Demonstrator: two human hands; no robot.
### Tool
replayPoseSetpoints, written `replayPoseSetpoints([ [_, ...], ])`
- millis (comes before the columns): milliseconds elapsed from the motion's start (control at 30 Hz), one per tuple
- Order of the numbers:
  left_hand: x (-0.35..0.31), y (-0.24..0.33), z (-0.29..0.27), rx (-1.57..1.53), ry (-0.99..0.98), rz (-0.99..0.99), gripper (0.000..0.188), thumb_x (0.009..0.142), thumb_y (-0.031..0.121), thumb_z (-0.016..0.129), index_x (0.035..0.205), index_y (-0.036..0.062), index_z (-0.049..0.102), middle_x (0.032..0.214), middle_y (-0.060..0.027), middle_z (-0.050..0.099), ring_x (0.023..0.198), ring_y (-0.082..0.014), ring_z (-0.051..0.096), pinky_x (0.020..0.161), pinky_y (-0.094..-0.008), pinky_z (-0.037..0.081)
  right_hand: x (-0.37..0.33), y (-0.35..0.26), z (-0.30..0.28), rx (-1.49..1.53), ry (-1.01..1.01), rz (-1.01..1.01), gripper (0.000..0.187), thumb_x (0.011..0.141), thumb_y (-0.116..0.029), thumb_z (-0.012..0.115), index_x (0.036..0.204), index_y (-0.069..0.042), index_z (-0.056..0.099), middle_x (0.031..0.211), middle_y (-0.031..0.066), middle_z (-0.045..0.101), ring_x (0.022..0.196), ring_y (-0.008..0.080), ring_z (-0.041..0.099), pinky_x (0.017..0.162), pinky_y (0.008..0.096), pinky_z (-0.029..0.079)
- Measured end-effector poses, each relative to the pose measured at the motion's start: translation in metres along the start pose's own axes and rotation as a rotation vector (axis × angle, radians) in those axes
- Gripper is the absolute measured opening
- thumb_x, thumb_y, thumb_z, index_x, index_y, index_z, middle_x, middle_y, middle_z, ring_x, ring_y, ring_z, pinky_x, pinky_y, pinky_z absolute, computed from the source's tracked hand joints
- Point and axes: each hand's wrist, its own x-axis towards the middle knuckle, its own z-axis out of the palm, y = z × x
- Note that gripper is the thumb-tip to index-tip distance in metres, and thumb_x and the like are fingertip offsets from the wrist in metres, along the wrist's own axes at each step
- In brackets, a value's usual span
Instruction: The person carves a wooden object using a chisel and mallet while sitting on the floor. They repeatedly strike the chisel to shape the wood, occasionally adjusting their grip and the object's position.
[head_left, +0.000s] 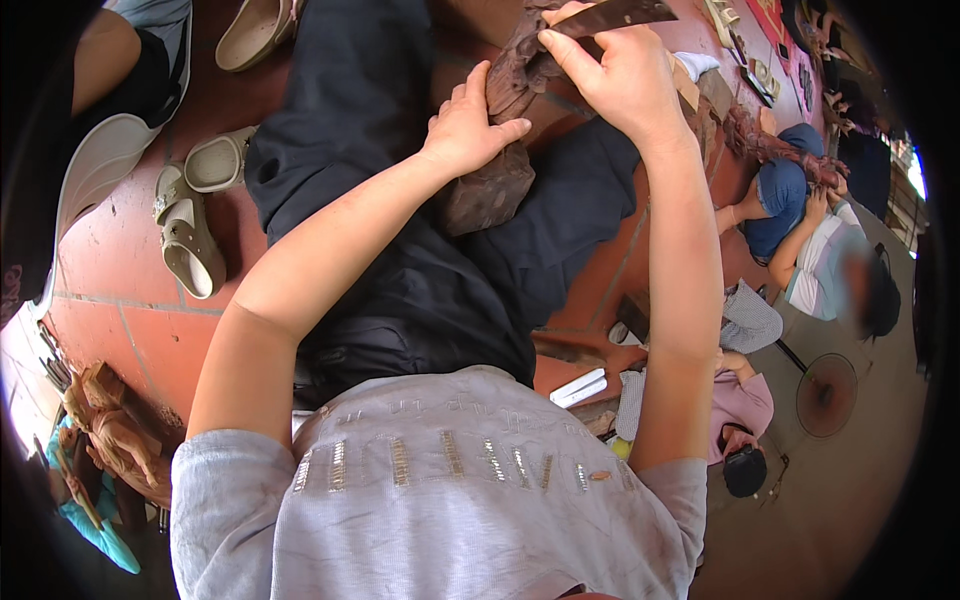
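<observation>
Gripping a carved wooden figure [500,150] on the lap, the left hand [468,125] wraps its side; at one o'clock, the right hand [615,75] pinches what looks like a flat dark blade [615,14].

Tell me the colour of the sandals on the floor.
Beige sandals, on the red tiled floor; head view.

The carving [500,150] is looking like dark brown wood, rough and matt; the blade [610,15] is showing dull, worn metal; the sandals [190,215] are appearing as smooth pale plastic; the floor tiles [110,260] are looking like red, slightly glossy clay
</observation>
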Motion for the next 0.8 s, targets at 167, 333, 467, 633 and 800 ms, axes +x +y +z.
replayPoseSetpoints([
  [167, -0.001, 0.002, 0.001, -0.002, -0.007, -0.009, 0.106, 0.079, 0.055, 0.072, 0.158, 0.0108, 0.015, 0.147, -0.0243, 0.042, 0.135, -0.0406, 0.044, 0.110, -0.0519, 0.036, -0.012, 0.007, 0.009, -0.015, 0.028, -0.176, 0.018, 0.088, -0.017, 0.072, 0.099, -0.003, 0.074, 0.102, 0.0090, 0.074, 0.098, 0.0237, 0.070, 0.085, 0.0333, 0.052],
  [333, 0.000, 0.004, -0.006, -0.003, -0.001, 0.015, 0.106, 0.080, 0.051, 0.076, 0.155, 0.0032, 0.018, 0.145, -0.0290, 0.042, 0.136, -0.0395, 0.044, 0.112, -0.0431, 0.038, 0.000, 0.012, 0.002, 0.203, 0.031, -0.029, 0.015, 0.090, -0.015, 0.070, 0.098, -0.002, 0.073, 0.101, 0.0077, 0.074, 0.096, 0.0200, 0.069, 0.085, 0.0328, 0.052],
  [467, -0.004, 0.012, -0.004, 0.003, -0.052, -0.032, 0.105, 0.081, 0.050, 0.076, 0.155, 0.0031, 0.018, 0.145, -0.0291, 0.042, 0.136, -0.0394, 0.045, 0.113, -0.0428, 0.038, -0.016, 0.014, 0.014, 0.120, 0.102, -0.111, 0.014, 0.087, -0.012, 0.073, 0.092, 0.000, 0.071, 0.105, 0.0107, 0.073, 0.102, 0.0236, 0.068, 0.088, 0.0350, 0.052],
  [633, 0.000, 0.001, -0.004, -0.017, -0.002, 0.011, 0.105, 0.080, 0.055, 0.072, 0.158, 0.0108, 0.016, 0.147, -0.0244, 0.041, 0.135, -0.0405, 0.043, 0.111, -0.0502, 0.035, -0.006, 0.019, 0.008, 0.317, 0.065, -0.022, 0.016, 0.089, -0.012, 0.072, 0.102, -0.002, 0.074, 0.102, 0.0080, 0.075, 0.098, 0.0219, 0.070, 0.088, 0.0319, 0.052],
  [800, -0.004, 0.014, -0.004, -0.009, -0.039, -0.029, 0.104, 0.081, 0.046, 0.077, 0.155, 0.0026, 0.018, 0.145, -0.0292, 0.041, 0.136, -0.0394, 0.044, 0.113, -0.0428, 0.037, -0.012, 0.032, 0.019, 0.250, 0.163, -0.167, 0.019, 0.086, -0.017, 0.074, 0.099, -0.003, 0.074, 0.103, 0.0100, 0.073, 0.101, 0.0250, 0.069, 0.089, 0.0350, 0.052],
])
